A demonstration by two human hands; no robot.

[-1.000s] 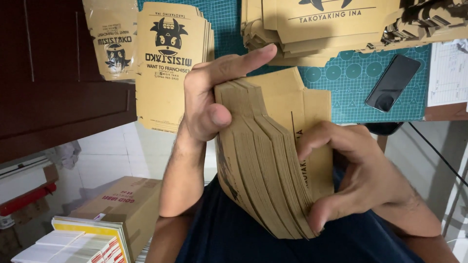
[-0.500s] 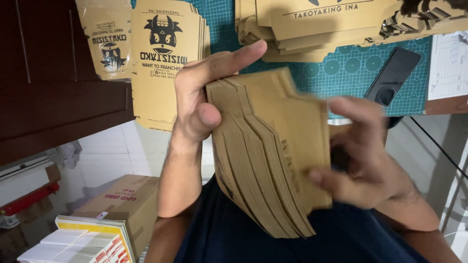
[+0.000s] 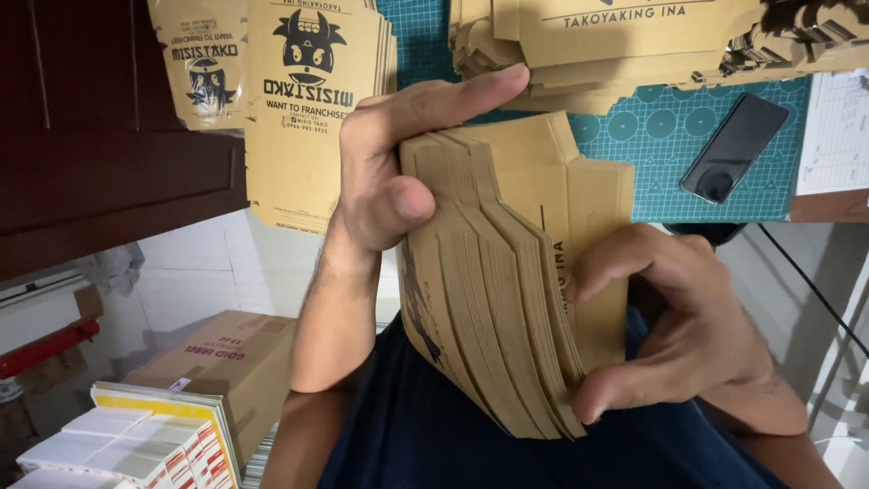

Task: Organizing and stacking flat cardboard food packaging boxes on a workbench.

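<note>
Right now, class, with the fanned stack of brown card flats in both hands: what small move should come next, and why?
Probably square the stack of card flats: its edges lie fanned and stepped. The left hand pinches the top and the right hand grips the lower side, so pressing the edges together should even them.

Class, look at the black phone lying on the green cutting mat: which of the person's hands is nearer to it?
Right. The right hand grips the cardboard stack just below the phone; the left hand holds the stack's far side, farther away.
</note>
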